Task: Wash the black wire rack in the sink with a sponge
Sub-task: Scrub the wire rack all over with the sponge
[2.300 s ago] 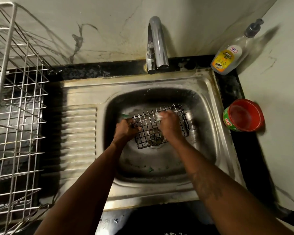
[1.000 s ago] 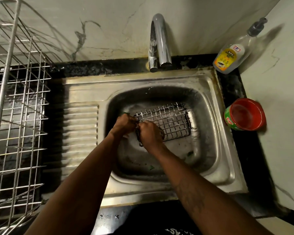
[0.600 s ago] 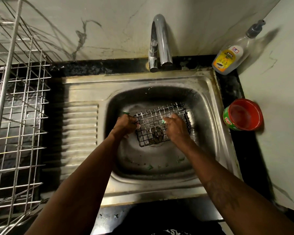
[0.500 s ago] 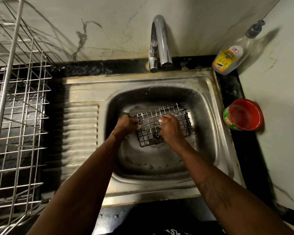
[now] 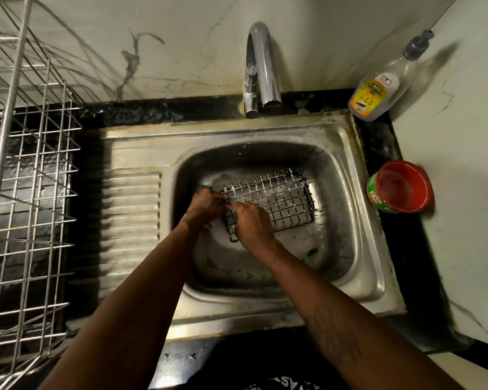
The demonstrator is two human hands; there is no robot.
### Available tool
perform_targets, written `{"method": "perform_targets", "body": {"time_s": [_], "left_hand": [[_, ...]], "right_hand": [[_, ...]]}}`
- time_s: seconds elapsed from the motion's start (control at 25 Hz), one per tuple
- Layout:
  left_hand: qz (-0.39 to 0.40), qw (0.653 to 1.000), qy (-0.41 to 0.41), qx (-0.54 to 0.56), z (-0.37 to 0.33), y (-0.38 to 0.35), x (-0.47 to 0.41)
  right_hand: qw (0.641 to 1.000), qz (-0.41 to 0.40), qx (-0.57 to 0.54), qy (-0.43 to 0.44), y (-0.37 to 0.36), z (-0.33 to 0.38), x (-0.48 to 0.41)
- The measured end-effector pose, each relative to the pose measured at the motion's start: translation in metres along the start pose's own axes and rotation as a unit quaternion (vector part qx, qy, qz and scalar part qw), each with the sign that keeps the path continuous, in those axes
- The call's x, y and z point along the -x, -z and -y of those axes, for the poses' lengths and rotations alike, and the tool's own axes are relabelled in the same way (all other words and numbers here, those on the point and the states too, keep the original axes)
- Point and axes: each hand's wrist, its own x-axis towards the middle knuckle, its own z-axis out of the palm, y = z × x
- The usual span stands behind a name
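The black wire rack (image 5: 279,201) lies soapy and slightly tilted in the bowl of the steel sink (image 5: 346,175). My left hand (image 5: 204,206) grips the rack's left edge. My right hand (image 5: 252,225) is closed and pressed on the rack's near-left corner, right beside my left hand. The sponge is hidden under my right hand's fingers; only a bit of foam shows there. A green scrap (image 5: 207,187) pokes out just behind my left hand.
The chrome tap (image 5: 261,68) stands behind the bowl, no water running. A dish-soap bottle (image 5: 383,85) and a red tub (image 5: 401,187) sit on the black counter at right. A steel dish rack (image 5: 26,175) fills the left. Green scraps (image 5: 311,251) lie in the bowl.
My right hand has slid left and toward me across the rack, from its middle to the near-left corner. My left hand keeps its hold on the left edge.
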Motion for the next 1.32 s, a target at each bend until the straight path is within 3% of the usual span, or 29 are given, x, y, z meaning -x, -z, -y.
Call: {"method": "perform_targets", "body": {"time_s": [0.28, 0.92, 1.16, 1.24, 1.32], "left_hand": [[-0.013, 1.000, -0.012, 0.005, 0.005, -0.002, -0.003], [-0.003, 0.998, -0.035, -0.044, 0.001, -0.001, -0.002], [0.005, 1.000, -0.016, -0.003, 0.005, -0.003, -0.005], [0.003, 1.000, -0.002, 0.021, 0.007, -0.001, -0.005], [0.002, 0.999, 0.001, 0.039, 0.011, -0.001, -0.008]], "right_hand": [[0.997, -0.039, -0.032, -0.054, -0.007, -0.021, -0.003], [0.997, 0.024, 0.050, 0.050, -0.001, -0.001, -0.011], [0.997, -0.009, 0.024, 0.067, -0.001, -0.019, -0.008], [1.000, -0.009, 0.013, 0.023, 0.009, -0.047, -0.009], [0.996, -0.064, -0.001, -0.066, 0.027, -0.081, -0.012]]}}
